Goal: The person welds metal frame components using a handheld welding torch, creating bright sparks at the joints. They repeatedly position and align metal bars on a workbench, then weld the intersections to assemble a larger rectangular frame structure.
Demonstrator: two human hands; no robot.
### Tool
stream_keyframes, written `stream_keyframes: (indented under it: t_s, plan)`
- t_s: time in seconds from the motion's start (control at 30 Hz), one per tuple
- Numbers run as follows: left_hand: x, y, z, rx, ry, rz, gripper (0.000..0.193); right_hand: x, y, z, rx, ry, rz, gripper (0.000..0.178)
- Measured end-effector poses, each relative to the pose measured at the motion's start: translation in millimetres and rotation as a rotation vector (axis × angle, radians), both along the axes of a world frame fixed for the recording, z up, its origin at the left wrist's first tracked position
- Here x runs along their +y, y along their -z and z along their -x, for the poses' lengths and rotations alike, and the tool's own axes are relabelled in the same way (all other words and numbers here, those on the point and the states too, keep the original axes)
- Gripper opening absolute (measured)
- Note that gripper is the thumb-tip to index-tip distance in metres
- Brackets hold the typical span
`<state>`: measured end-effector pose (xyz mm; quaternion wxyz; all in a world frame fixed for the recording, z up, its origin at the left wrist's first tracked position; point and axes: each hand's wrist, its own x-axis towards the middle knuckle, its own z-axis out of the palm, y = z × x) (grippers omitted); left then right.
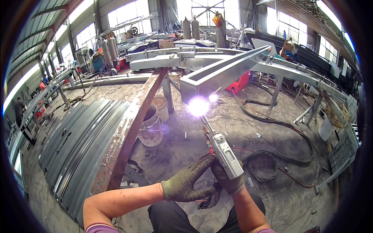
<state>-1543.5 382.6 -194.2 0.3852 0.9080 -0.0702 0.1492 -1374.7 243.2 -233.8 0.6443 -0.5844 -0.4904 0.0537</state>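
A pale grey, box-bodied handheld welding gun (pixel 228 156) points up and forward from my right hand (pixel 230 179), whose gloved fingers are wrapped round its grip. My left hand (pixel 189 181), in a matching dark green glove, comes in from the left. Its fingers stretch toward the gun, with the thumb spread apart below; the fingertips meet the gun's grip and my right hand. At the nozzle, a bright white-violet glare (pixel 198 106) with sparks covers the lower near end of a rectangular metal frame (pixel 211 82). The glare hides the exact contact point.
A rusty steel beam (pixel 126 136) runs along my left, beside stacked metal profiles (pixel 83 143). Two buckets, including a dirty one (pixel 150 130), stand past the beam. Hoses (pixel 285 123) coil across the floor at right, near a red machine (pixel 237 83). Gas cylinders (pixel 187 29) stand behind.
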Motion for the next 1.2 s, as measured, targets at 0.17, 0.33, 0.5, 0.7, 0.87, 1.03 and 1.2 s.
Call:
stream_keyframes:
  t_s: [0.17,0.33,0.5,0.7,0.87,1.03,1.2]
  plan:
    - [0.4,3.7,0.9,0.007,-0.004,0.003,0.103,1.2,2.2,-2.2,-0.093,0.021,-0.014,0.007]
    - [0.9,4.5,1.5,0.015,-0.003,-0.006,0.103,-2.5,-0.4,1.4,0.005,0.001,0.039,0.008]
    - [-0.6,4.4,0.7,0.028,0.002,0.023,0.103,-0.3,1.0,0.7,-0.023,0.016,0.013,0.008]
    - [-0.5,5.1,1.1,0.042,0.004,0.026,0.104,-0.4,2.0,0.5,-0.077,0.025,0.036,0.009]
    - [-1.3,7.5,0.9,0.027,0.003,0.02,0.105,-3.4,2.4,-0.5,-0.103,0.021,0.045,0.012]
    - [2.7,16.5,-0.5,0.031,0.001,0.013,0.103,5.7,22.5,-4.5,-0.15,0.051,0.006,0.013]
    - [3.0,25.4,-0.3,0.027,0.004,-0.124,0.103,-10.0,40.4,5.8,0.055,0.038,0.013,0.016]
